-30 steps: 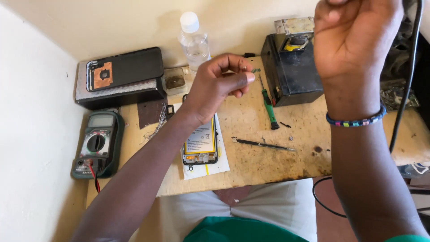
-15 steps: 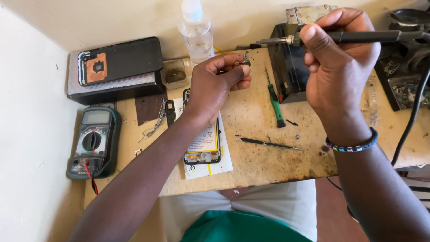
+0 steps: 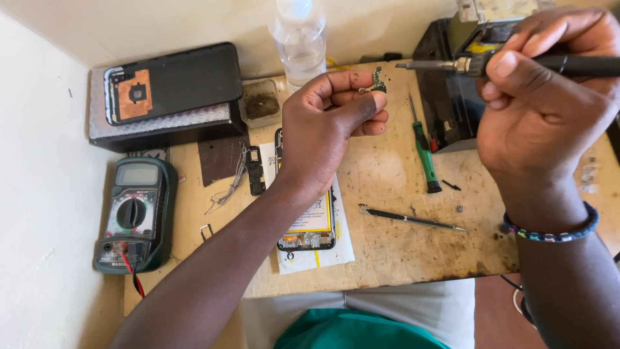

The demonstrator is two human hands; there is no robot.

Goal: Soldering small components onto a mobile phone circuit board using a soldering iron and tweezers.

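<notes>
My left hand [image 3: 332, 123] is raised over the bench, pinching a tiny green circuit board [image 3: 376, 83] between thumb and fingertips. My right hand [image 3: 539, 110] grips a black-handled soldering iron [image 3: 516, 63], held level, its metal tip pointing left and ending just right of the small board without touching it. Under my left forearm lies an opened phone [image 3: 309, 226] with its battery showing, resting on white paper.
A multimeter [image 3: 134, 216] sits at the left edge. Behind it lie a black phone back cover [image 3: 174, 81] on a box, a clear bottle [image 3: 298, 39], a black box [image 3: 452, 97], a green screwdriver [image 3: 425, 152] and tweezers [image 3: 413, 220].
My right hand came down from high on the right, bringing the soldering iron level beside the small board. My left hand stays raised with the board.
</notes>
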